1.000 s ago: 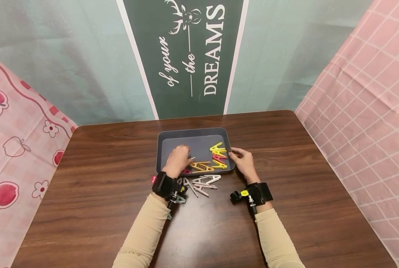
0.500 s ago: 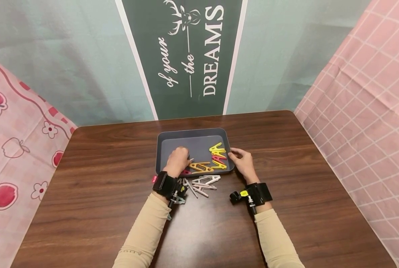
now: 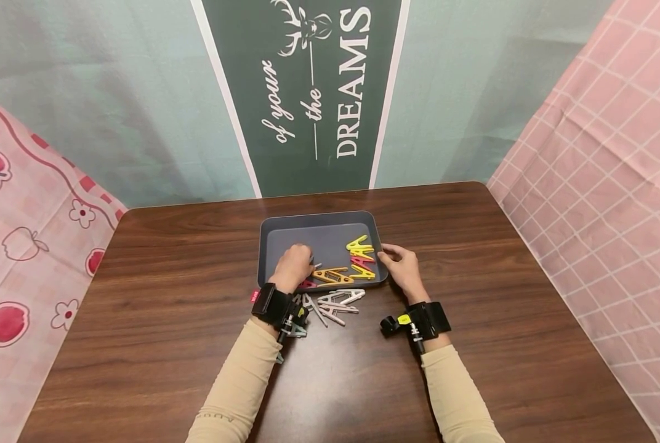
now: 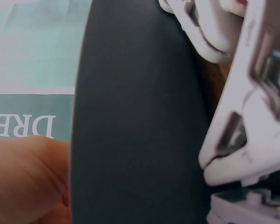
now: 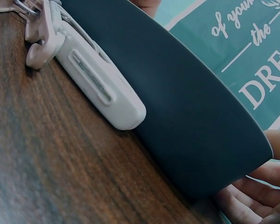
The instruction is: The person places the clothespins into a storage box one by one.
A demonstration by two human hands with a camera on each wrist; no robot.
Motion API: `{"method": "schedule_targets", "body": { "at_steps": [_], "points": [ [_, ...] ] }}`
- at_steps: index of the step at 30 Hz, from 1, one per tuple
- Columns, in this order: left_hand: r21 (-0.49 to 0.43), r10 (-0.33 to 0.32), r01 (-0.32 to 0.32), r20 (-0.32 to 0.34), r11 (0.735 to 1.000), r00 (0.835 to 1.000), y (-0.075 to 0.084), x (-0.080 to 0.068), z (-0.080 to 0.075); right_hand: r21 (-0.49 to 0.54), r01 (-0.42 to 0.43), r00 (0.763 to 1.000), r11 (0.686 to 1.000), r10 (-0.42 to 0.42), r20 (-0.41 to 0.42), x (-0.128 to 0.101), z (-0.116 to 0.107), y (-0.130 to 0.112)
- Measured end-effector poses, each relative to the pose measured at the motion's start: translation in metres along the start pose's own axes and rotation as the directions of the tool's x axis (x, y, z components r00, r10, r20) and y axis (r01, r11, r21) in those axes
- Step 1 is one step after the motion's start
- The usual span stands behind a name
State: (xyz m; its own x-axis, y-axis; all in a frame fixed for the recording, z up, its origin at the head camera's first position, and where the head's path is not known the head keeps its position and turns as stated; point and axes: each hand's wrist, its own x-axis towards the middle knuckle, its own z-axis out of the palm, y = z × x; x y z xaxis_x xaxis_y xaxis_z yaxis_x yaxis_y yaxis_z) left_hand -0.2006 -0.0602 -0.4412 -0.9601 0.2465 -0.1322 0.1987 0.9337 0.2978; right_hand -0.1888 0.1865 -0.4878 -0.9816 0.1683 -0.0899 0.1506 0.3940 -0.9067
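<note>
A dark grey tray (image 3: 285, 229) sits mid-table and holds yellow clips (image 3: 359, 245), a red clip (image 3: 361, 259) and an orange clip (image 3: 332, 275). My left hand (image 3: 293, 264) lies curled inside the tray's near left part, and a pale clip tip (image 3: 316, 266) pokes out of its fingers. A pink clip (image 3: 308, 284) shows just under that hand. My right hand (image 3: 399, 261) grips the tray's right rim. In the right wrist view its fingers (image 5: 252, 196) curl at the tray wall (image 5: 191, 126). In the left wrist view, the tray's outer wall (image 4: 135, 116) fills the frame.
Several white and grey clips (image 3: 335, 301) lie on the brown table (image 3: 169, 320) just in front of the tray; one white clip (image 5: 98, 79) rests against its wall. A green banner hangs behind, and pink cloths flank both sides.
My left hand has drawn slightly back toward the tray's near edge. The right hand and the clips have not moved.
</note>
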Motion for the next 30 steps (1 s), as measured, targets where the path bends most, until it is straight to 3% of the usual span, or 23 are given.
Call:
{"method": "schedule_targets", "body": {
  "at_steps": [12, 20, 27, 30],
  "points": [
    [-0.052, 0.034, -0.034, -0.015, 0.998, 0.999, -0.001, -0.010, -0.006, -0.009, 0.010, 1.000, 1.000, -0.010, -0.008, 0.000, 0.000, 0.001],
    [-0.166, 0.060, -0.075, -0.092, 0.983, 0.994, -0.003, -0.021, -0.008, -0.030, 0.013, 1.000, 0.999, -0.013, 0.007, 0.000, -0.001, 0.002],
    [-0.197, 0.095, -0.119, -0.128, 0.973, 0.987, -0.003, -0.036, -0.012, 0.033, 0.116, 0.993, 0.993, -0.115, -0.032, -0.002, -0.003, 0.001],
    [-0.235, 0.093, -0.128, -0.152, 0.964, 0.984, -0.003, -0.044, -0.016, 0.005, 0.090, 0.996, 0.996, -0.090, -0.010, 0.000, -0.003, -0.001]
  ]
}}
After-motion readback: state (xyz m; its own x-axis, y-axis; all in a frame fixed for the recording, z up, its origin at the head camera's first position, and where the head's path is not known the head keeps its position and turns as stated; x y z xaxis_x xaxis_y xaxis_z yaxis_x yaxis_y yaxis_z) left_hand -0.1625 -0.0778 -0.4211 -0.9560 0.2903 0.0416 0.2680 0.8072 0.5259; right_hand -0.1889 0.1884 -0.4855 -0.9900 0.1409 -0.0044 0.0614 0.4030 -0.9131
